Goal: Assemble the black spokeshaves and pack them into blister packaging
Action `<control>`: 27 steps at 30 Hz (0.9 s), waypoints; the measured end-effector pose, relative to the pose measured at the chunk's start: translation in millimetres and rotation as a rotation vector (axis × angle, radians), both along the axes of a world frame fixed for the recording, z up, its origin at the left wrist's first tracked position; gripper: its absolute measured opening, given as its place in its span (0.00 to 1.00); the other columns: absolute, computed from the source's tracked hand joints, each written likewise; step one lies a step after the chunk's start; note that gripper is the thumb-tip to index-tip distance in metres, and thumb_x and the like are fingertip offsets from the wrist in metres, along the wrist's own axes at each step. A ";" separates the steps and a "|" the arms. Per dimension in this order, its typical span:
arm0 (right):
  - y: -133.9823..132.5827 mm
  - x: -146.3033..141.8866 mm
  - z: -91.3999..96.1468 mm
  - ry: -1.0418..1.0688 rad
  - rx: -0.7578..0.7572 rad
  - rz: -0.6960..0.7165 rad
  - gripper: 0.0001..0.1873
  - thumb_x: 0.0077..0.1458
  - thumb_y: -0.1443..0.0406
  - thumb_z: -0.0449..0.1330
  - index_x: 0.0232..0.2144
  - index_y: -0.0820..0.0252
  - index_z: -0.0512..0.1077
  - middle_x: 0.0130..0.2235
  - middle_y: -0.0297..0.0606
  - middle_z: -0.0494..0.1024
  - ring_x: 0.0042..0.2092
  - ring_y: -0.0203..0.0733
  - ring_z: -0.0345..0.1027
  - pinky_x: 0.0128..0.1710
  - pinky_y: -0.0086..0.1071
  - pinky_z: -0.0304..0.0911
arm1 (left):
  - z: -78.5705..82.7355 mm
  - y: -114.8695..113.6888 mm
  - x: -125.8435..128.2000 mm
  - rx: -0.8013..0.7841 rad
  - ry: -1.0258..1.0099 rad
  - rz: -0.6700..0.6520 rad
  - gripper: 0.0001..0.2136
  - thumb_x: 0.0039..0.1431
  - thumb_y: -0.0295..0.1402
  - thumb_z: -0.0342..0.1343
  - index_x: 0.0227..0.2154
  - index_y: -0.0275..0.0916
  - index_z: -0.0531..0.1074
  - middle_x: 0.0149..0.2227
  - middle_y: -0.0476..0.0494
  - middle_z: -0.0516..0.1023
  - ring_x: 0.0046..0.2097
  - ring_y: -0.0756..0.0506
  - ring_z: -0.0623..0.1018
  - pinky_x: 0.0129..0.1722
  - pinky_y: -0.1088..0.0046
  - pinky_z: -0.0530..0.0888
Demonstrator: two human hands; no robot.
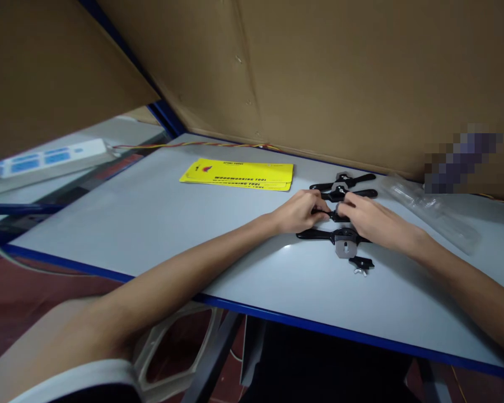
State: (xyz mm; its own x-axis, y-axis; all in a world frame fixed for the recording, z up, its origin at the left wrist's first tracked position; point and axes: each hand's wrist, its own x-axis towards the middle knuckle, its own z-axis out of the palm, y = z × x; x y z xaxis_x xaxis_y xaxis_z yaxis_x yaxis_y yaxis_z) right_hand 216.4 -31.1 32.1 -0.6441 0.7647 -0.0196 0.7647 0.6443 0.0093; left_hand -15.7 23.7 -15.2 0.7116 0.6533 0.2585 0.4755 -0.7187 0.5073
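Note:
Several black spokeshaves lie in a column on the table, with both hands at one in the middle. My left hand [303, 211] is closed around the left handle of this middle spokeshave [340, 216]. Fingers of my right hand [372, 219] pinch at its centre, near the blade; what exactly they hold is hidden. Closer to me lies another spokeshave [314, 234] with a grey blade [345, 246] on it. Below that sits a loose black cap with a silver wing screw [361, 265]. Two more spokeshaves [363, 193] rest beyond my hands.
Yellow woodworking tool cards [239, 174] lie stacked at the back left. Clear plastic packaging [434, 215] is to the right. A cardboard wall [319, 78] closes off the back, with a twisted cable [201, 143] along it. A white power strip [54, 159] sits at far left.

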 end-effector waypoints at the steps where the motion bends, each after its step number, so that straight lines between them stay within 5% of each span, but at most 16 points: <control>1: -0.2 -0.2 -1.4 0.005 0.016 0.057 0.17 0.58 0.79 0.49 0.38 0.59 0.73 0.56 0.51 0.72 0.49 0.51 0.69 0.42 0.40 0.62 | -0.2 0.3 -0.1 0.003 0.002 -0.004 0.12 0.64 0.34 0.57 0.42 0.38 0.85 0.37 0.40 0.80 0.35 0.46 0.77 0.40 0.66 0.76; 3: -0.6 -2.4 -3.0 0.025 0.088 0.079 0.13 0.61 0.76 0.51 0.38 0.59 0.73 0.59 0.53 0.71 0.52 0.54 0.68 0.48 0.43 0.62 | -0.3 0.9 0.0 0.006 0.001 -0.011 0.12 0.64 0.34 0.57 0.42 0.38 0.85 0.36 0.40 0.80 0.35 0.45 0.77 0.40 0.66 0.76; 7: -0.8 -7.2 -1.9 -0.035 0.044 -0.076 0.11 0.68 0.69 0.49 0.44 0.61 0.72 0.42 0.48 0.76 0.39 0.49 0.69 0.42 0.42 0.61 | -0.2 1.0 0.5 -0.010 -0.007 -0.008 0.11 0.64 0.33 0.58 0.41 0.37 0.85 0.36 0.40 0.80 0.36 0.45 0.78 0.40 0.66 0.75; 12: -1.9 -8.5 1.4 0.004 0.091 0.010 0.10 0.63 0.72 0.53 0.40 0.60 0.73 0.52 0.52 0.74 0.48 0.52 0.69 0.48 0.43 0.60 | -0.4 1.0 -0.1 -0.036 -0.012 -0.021 0.11 0.64 0.34 0.58 0.42 0.38 0.85 0.37 0.40 0.80 0.36 0.45 0.78 0.40 0.66 0.75; 16: -3.0 -10.8 5.5 -0.066 -0.004 -0.119 0.12 0.68 0.71 0.50 0.45 0.63 0.74 0.39 0.45 0.76 0.35 0.45 0.67 0.37 0.39 0.58 | -0.4 1.3 -0.5 -0.057 -0.020 -0.022 0.12 0.64 0.34 0.58 0.42 0.37 0.85 0.36 0.40 0.80 0.36 0.45 0.77 0.40 0.66 0.74; 20: -1.1 -6.2 5.9 0.027 0.016 0.000 0.14 0.61 0.76 0.52 0.39 0.60 0.75 0.51 0.49 0.75 0.41 0.46 0.70 0.42 0.39 0.62 | 0.1 1.0 -0.1 -0.059 -0.006 -0.014 0.11 0.65 0.34 0.58 0.41 0.37 0.85 0.37 0.40 0.80 0.36 0.46 0.76 0.40 0.67 0.73; 22: 1.3 -2.6 3.1 0.104 0.058 0.013 0.14 0.60 0.74 0.54 0.44 0.60 0.75 0.57 0.51 0.73 0.47 0.51 0.71 0.46 0.43 0.64 | 0.6 0.6 0.2 -0.061 0.004 -0.012 0.11 0.65 0.34 0.58 0.41 0.37 0.84 0.37 0.40 0.80 0.36 0.46 0.76 0.40 0.67 0.73; 27: 9.9 1.5 -5.2 0.155 -0.004 -0.024 0.19 0.65 0.69 0.54 0.57 0.59 0.72 0.51 0.48 0.77 0.46 0.51 0.73 0.44 0.41 0.65 | 1.1 -0.2 1.5 -0.070 0.015 -0.014 0.11 0.66 0.33 0.57 0.42 0.37 0.84 0.38 0.40 0.79 0.37 0.45 0.76 0.42 0.67 0.73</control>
State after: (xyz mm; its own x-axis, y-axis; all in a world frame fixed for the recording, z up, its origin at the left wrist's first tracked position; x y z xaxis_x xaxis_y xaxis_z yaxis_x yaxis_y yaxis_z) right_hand 217.9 -21.2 26.9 -0.6210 0.7802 0.0756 0.7721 0.6255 -0.1122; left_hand -14.2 23.5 -14.1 0.7246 0.6589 0.2019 0.4733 -0.6888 0.5492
